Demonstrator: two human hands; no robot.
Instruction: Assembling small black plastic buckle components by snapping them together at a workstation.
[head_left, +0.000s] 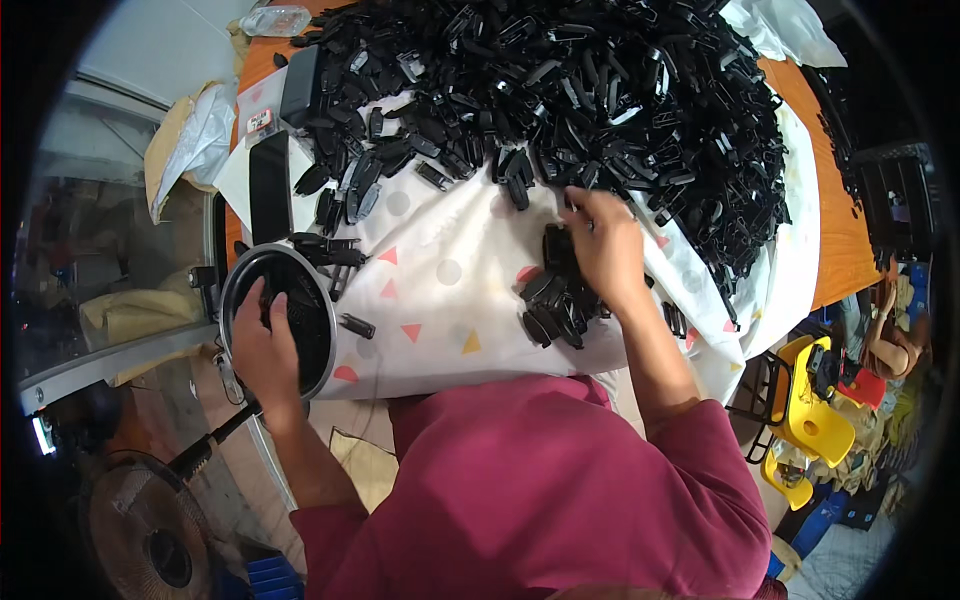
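From where I stood, the orange tabletop (838,250) was the biggest thing by far, much of it under a white cloth (430,300) printed with triangles and dots. On the cloth, a great heap of black clip-like pieces (600,90) filled the far edge and spread over the far right corner, thinning out toward the left edge. Beyond the near left corner, lower down, stood a fan (155,540). At that same corner sat a round dark bowl (315,325) with a pale rim. A small pile of the black pieces (555,305) lay close to the near edge, right of its middle.

The left hand (268,350) reached over the bowl, thumb and fingers parted. The right hand (608,240) was just beside the small pile, toward the big heap, its fingers bent with the tips near one another; I couldn't tell whether they gripped anything. A dark flat slab (270,185) lay along the left edge, and one loose piece (357,326) rested just right of the bowl.
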